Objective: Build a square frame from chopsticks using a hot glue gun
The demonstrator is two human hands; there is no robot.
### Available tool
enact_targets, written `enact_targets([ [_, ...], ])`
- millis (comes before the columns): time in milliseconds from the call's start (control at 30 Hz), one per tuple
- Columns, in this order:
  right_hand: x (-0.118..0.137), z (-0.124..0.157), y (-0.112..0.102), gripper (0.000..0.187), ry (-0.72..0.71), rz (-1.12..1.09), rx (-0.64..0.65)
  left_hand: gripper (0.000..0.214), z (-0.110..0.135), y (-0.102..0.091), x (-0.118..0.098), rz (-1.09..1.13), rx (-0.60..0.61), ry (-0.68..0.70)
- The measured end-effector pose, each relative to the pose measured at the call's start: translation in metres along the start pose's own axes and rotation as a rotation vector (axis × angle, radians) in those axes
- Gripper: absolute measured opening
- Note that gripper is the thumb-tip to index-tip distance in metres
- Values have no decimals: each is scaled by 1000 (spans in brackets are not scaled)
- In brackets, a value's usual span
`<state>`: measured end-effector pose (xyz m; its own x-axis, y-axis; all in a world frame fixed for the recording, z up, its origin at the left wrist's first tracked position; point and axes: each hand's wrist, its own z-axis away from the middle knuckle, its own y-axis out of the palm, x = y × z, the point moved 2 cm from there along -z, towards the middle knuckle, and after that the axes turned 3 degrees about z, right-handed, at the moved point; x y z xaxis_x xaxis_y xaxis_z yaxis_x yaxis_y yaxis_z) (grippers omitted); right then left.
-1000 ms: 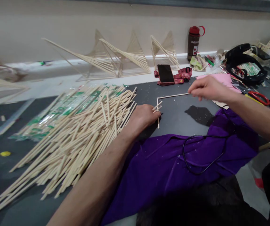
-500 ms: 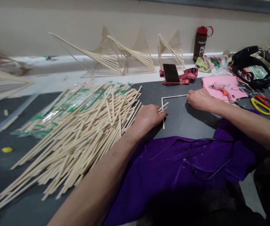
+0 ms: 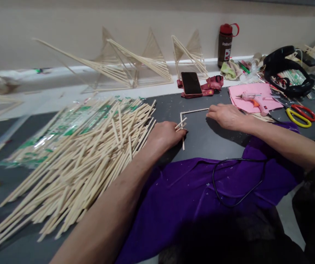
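Note:
Two thin wooden sticks (image 3: pixel 194 111) lie on the grey table (image 3: pixel 201 143), meeting end to end in a corner. My right hand (image 3: pixel 225 116) pinches the far end of the sideways stick. Over the other stick (image 3: pixel 183 143), which points toward me, my left hand (image 3: pixel 167 135) is closed, with a few short stick ends (image 3: pixel 181 124) poking out of its fingers. Just left of that hand spreads a large heap of loose wooden sticks (image 3: pixel 91 161).
Plastic-wrapped stick packs (image 3: pixel 55 128) lie behind the heap. String-art-like stick frames (image 3: pixel 135 66) lean by the wall. A phone (image 3: pixel 191 83), bottle (image 3: pixel 225 46), pink glue gun (image 3: pixel 256 101), scissors (image 3: pixel 299 116) and black headband-like device (image 3: pixel 286 73) line the back. Purple cloth (image 3: pixel 185 190) covers my lap.
The view has swung slightly to the right, so everything sits further left in the picture. Both hands keep their places at the two sticks.

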<state>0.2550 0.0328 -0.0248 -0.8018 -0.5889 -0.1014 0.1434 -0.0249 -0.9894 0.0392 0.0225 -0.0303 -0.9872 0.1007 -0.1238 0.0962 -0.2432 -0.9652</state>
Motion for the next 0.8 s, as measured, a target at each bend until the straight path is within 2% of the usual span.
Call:
enact_targets([
  [67, 3, -4, 7, 43, -37, 109, 0, 43, 0, 1, 0, 3, -1, 6],
  [200, -5, 6, 6, 40, 19, 217, 60, 40, 0, 3, 2, 19, -24, 39],
  [367, -17, 39, -11, 35, 190, 213, 270, 34, -2, 4, 5, 112, -61, 45],
  [500, -20, 64, -21, 30, 189, 152, 386, 31, -4, 6, 8, 215, -103, 47],
  [567, -23, 71, -26, 29, 177, 101, 333, 34, -5, 7, 10, 256, -105, 53],
  [700, -28, 70, -34, 35, 220, 49, 47, 35, -6, 4, 17, 349, -95, 28],
  [800, -24, 60, -31, 35, 256, 29, -30, 26, -5, -4, 25, 436, -193, -3],
])
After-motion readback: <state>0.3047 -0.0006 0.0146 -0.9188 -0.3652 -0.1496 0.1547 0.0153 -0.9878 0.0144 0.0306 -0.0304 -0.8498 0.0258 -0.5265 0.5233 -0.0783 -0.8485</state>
